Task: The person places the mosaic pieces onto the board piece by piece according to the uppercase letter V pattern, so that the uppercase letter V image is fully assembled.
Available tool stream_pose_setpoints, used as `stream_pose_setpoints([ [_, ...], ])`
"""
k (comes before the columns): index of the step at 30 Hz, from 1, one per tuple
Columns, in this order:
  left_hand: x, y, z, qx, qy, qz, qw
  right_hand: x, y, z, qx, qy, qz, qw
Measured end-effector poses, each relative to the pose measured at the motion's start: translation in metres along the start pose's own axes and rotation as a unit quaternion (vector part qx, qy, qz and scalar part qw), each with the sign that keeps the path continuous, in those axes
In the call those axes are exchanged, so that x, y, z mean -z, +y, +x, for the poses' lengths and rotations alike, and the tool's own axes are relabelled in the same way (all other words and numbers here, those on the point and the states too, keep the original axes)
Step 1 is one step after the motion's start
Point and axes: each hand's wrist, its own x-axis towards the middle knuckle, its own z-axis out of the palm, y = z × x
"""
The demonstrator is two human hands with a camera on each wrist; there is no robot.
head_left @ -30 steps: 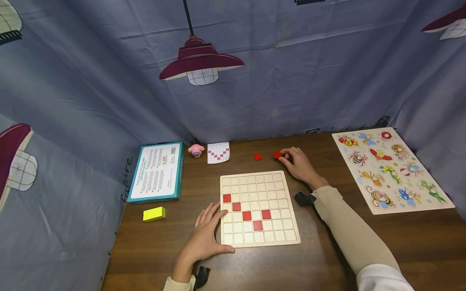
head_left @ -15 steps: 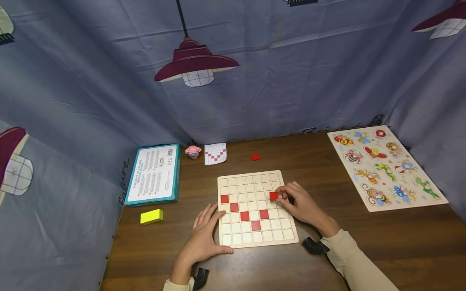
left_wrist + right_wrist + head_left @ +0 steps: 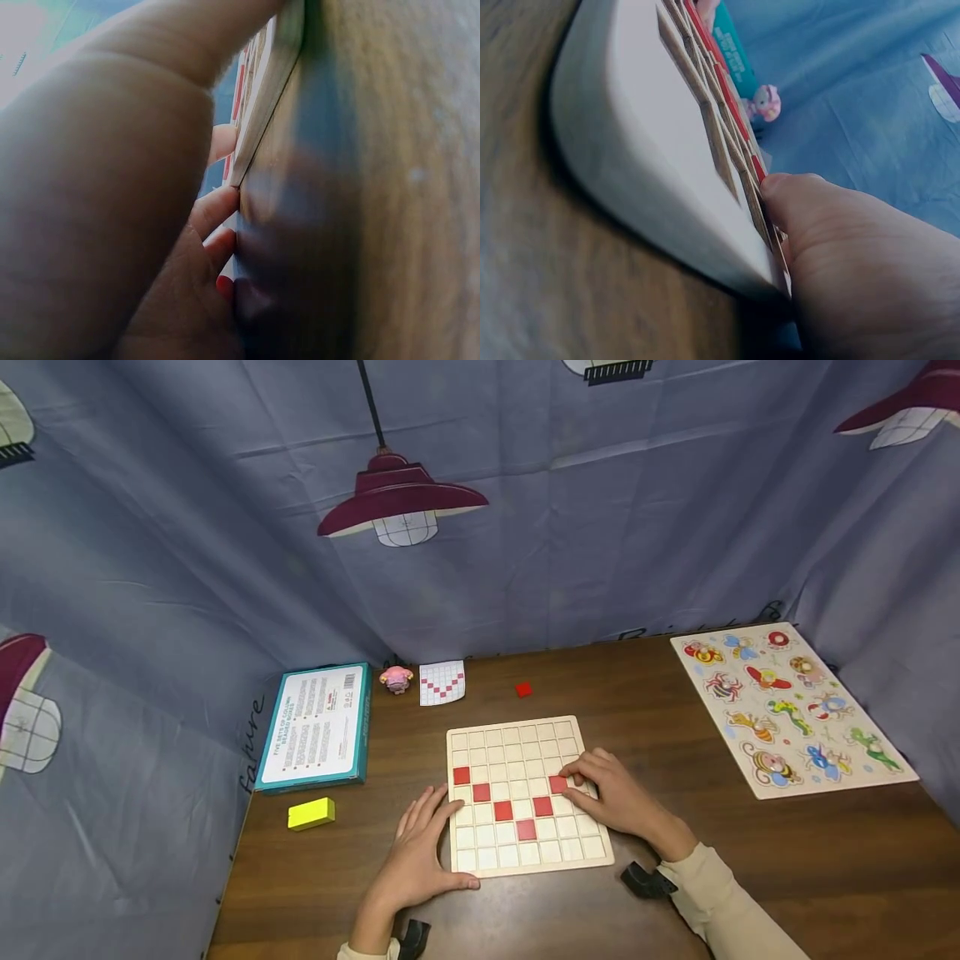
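Observation:
A wooden grid board (image 3: 517,752) lies flat on the table with several red square tiles (image 3: 503,811) in its cells. My right hand (image 3: 618,802) pinches another red tile (image 3: 557,784) between thumb and forefinger, at a cell toward the board's right side. In the right wrist view the thumb (image 3: 799,199) covers part of the board's far edge. My left hand (image 3: 412,856) rests at the lower left corner, thumb along the near edge and extended fingers along the left side. Its fingertips (image 3: 216,206) touch the board's edge in the left wrist view.
Behind the board lie a loose red tile (image 3: 523,690), a printed pattern card (image 3: 442,683) and a small pink figure (image 3: 396,679). A teal box (image 3: 315,727) and a yellow block (image 3: 311,814) are at left. An insect puzzle board (image 3: 791,710) lies at right.
My right hand picked up a red tile behind the board, carried it toward me and lowered it onto a cell at the right. The left hand stayed at the board's corner.

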Motion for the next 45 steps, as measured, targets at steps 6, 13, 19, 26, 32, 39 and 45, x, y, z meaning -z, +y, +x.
stream_pose_setpoints([
  [6, 0.001, 0.001, -0.003, 0.013, -0.006, -0.012, 0.9998, -0.001, -0.002, 0.001, -0.002, -0.002, 0.006, 1.000],
  [13, 0.001, 0.000, 0.000, 0.014, -0.008, -0.005, 0.9999, 0.001, -0.001, 0.004, -0.009, -0.012, 0.018, 1.000],
  [19, 0.002, 0.000, 0.000, 0.007, -0.002, -0.009, 0.9999, 0.002, -0.001, 0.004, -0.022, -0.021, 0.025, 0.999],
  [26, 0.003, 0.001, -0.001, 0.010, -0.008, -0.008, 0.9999, 0.006, -0.001, 0.003, -0.015, -0.015, 0.041, 0.999],
  [32, 0.003, 0.001, 0.002, 0.010, -0.012, -0.007, 0.9999, 0.017, 0.021, 0.012, -0.058, -0.004, 0.099, 0.993],
  [39, 0.001, -0.001, 0.003, 0.002, -0.005, -0.007, 1.0000, 0.027, 0.061, 0.050, -0.086, 0.002, 0.128, 0.988],
  [45, 0.002, 0.000, 0.001, 0.007, -0.005, -0.006, 0.9999, 0.030, 0.075, 0.094, -0.110, -0.047, 0.126, 0.985],
])
